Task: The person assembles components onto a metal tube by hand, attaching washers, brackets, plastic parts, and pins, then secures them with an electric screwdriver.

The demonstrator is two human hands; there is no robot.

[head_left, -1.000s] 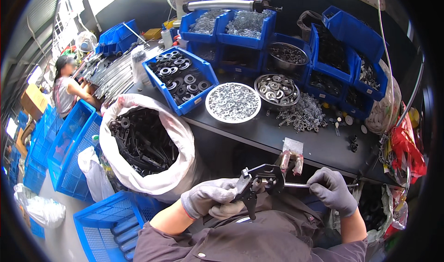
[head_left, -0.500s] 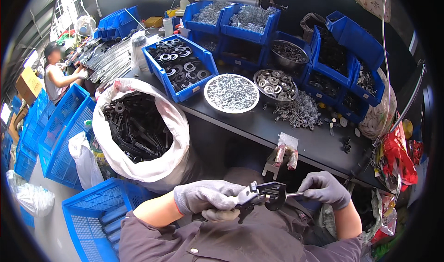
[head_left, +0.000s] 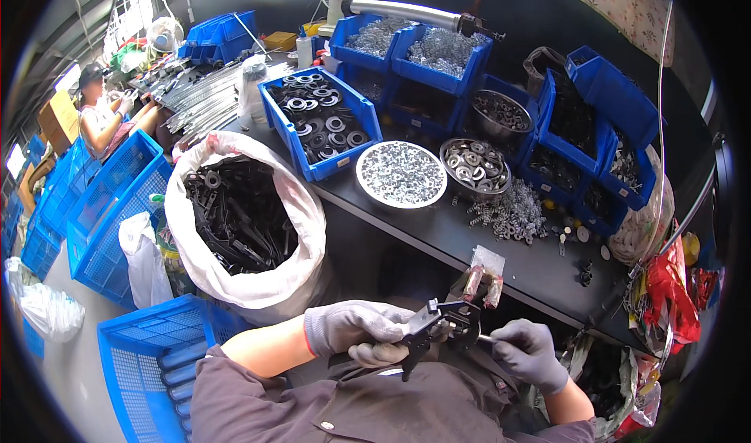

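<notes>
My left hand (head_left: pixel 356 332), in a grey glove, is closed around the silver and black handle of a caulking gun (head_left: pixel 429 322) in front of my chest. A black round plate (head_left: pixel 470 322) sits at the gun's right end. My right hand (head_left: pixel 532 354), also gloved, pinches the free end of a thin metal rod (head_left: pixel 485 338), whose other end meets the plate. How the rod is fixed inside the gun cannot be seen. Just beyond the gun, a small metal fixture (head_left: pixel 489 261) with wrapped red-stained prongs stands at the bench edge.
On the black bench (head_left: pixel 407 225) stand a blue bin of rings (head_left: pixel 321 122), a white bowl of small metal parts (head_left: pixel 401 174), a bowl of metal discs (head_left: pixel 476 166) and loose springs (head_left: pixel 512 210). A white sack of black parts (head_left: pixel 242 216) stands left. A person (head_left: pixel 102 121) sits farther left.
My right hand has moved left and down, toward the gun, and less of the rod shows. The gun has shifted slightly left. The view has tilted a little; the person at far left has changed posture.
</notes>
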